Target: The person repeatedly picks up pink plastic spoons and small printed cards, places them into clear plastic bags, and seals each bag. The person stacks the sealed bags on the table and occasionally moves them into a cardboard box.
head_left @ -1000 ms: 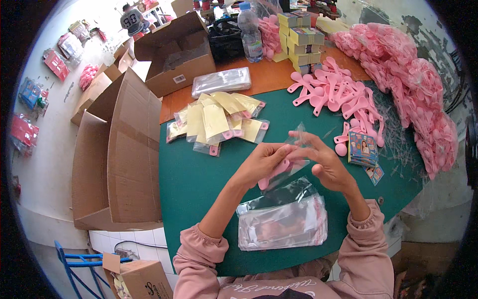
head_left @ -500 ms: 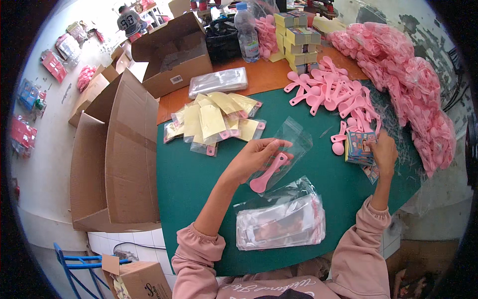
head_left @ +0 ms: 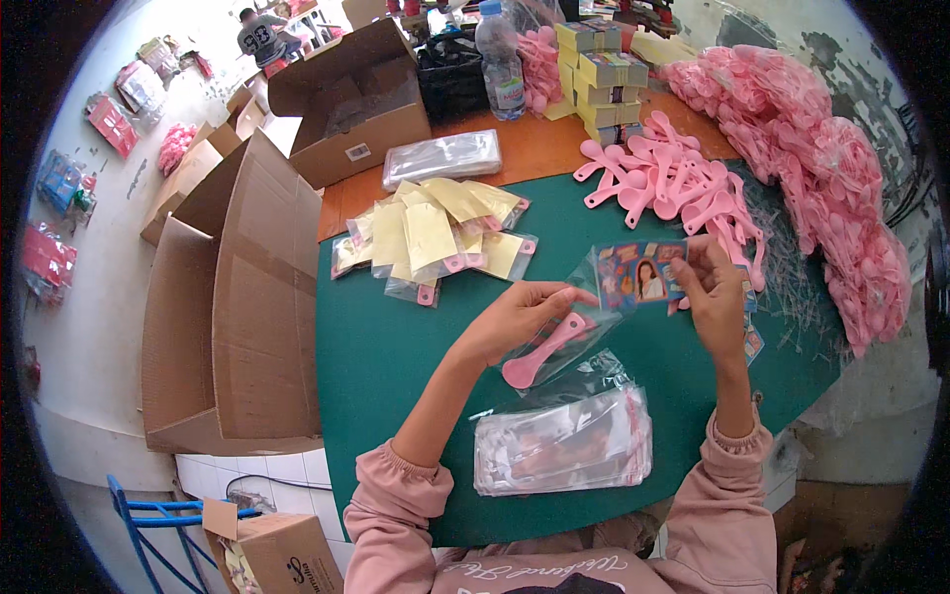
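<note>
Evidently the left hand [head_left: 522,313] pinches the clear bag [head_left: 598,333] near its mouth, thumb and fingers pressed on the film, probably to hold it steady facing the other hand. The pink scoop [head_left: 544,351] lies in that bag, just below the grip, handle end nearest the fingers. Opposite, the right hand [head_left: 714,289] grasps the printed card [head_left: 643,275] by its right end, leaving the left end free beside the bag's mouth; whether it's inside or merely overlapping, I can't tell. The left forearm slants inward, fingers pointing right; the right stands steeper, wrist turned in. The bag stack [head_left: 564,445] sits below both grips, seemingly for a short reach
</note>
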`<state>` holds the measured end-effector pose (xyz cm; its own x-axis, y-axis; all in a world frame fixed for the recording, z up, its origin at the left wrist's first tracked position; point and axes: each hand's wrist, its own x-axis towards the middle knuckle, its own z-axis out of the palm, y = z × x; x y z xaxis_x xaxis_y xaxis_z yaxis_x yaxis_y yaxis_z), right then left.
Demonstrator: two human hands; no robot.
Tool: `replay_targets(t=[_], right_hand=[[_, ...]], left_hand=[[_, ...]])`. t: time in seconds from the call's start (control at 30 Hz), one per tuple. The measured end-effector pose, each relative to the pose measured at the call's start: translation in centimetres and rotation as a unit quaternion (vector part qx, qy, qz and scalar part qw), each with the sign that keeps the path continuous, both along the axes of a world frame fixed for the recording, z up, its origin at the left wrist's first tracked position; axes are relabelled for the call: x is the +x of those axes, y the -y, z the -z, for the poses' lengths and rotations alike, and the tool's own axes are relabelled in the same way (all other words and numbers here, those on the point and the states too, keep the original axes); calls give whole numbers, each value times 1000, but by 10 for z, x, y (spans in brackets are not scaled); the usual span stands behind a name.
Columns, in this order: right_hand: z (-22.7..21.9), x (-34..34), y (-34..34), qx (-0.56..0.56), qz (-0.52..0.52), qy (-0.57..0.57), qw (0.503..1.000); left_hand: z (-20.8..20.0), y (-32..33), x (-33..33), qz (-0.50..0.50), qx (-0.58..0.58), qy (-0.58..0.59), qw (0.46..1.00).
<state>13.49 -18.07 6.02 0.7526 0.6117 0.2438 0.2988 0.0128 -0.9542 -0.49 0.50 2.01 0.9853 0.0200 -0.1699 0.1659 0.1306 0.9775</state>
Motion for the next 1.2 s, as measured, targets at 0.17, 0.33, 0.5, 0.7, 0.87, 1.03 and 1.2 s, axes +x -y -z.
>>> replay_targets(t=[0.17, 0.33, 0.5, 0.7, 0.87, 1.03, 1.2], right_hand=[[2, -3, 2, -41, -47, 55, 997], [3, -9, 0, -104, -118, 28, 987], [23, -13, -8, -185, -253, 160, 936], [36, -5, -7, -117, -277, -36, 953], [30, 9, -4, -65, -139, -116, 981], [20, 7, -3, -141, -167, -136, 966], [30, 5, -9, -99, -149, -94, 979]], left_hand=[[0, -1, 0, -17, 71, -21, 997], [1, 4, 0, 34, 141, 15, 989], [-8, 18, 0, 51, 277, 35, 959], [-11, 11, -1, 38, 317, -31, 947], [10, -32, -10, 119, 99, 37, 987], [16, -38, -11, 65, -16, 4, 998], [29, -26, -1, -23, 84, 58, 995]])
